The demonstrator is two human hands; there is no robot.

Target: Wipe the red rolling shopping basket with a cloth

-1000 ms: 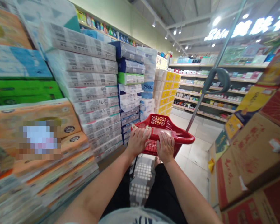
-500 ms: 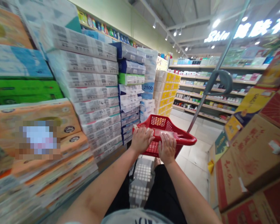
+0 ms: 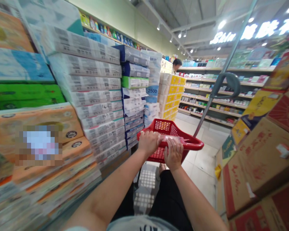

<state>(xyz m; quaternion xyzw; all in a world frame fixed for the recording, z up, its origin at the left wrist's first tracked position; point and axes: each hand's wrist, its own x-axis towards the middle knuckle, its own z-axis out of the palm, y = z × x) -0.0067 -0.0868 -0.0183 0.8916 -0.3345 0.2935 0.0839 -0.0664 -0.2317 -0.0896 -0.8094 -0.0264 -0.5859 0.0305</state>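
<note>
A red plastic shopping cart (image 3: 194, 145) stands close in front of my body. My left hand (image 3: 148, 143) is wrapped over the left part of its handle, knuckles up. Closer to the middle, my right hand (image 3: 173, 152) curls its fingers over the same handle, and its thumb points toward the left hand. A pinkish clear cover shows on the handle between and beyond my fingers. The cart's meshed basket shows in part past my hands. A grey pole with a looped grey grip (image 3: 225, 85) rises from the cart's right side.
Tall stacks of wrapped tissue packs (image 3: 98, 81) line the left, with yellow-sided packs (image 3: 175, 96) farther on. Cardboard boxes (image 3: 267, 160) crowd the right. Shelves of small goods (image 3: 219, 78) cross the far end. A person's head (image 3: 177, 64) shows behind the yellow-sided packs. Pale floor tiles (image 3: 202, 163) run between.
A person's head has come into view behind the yellow-sided packs. My hands keep their hold on the handle, and the view has barely shifted.
</note>
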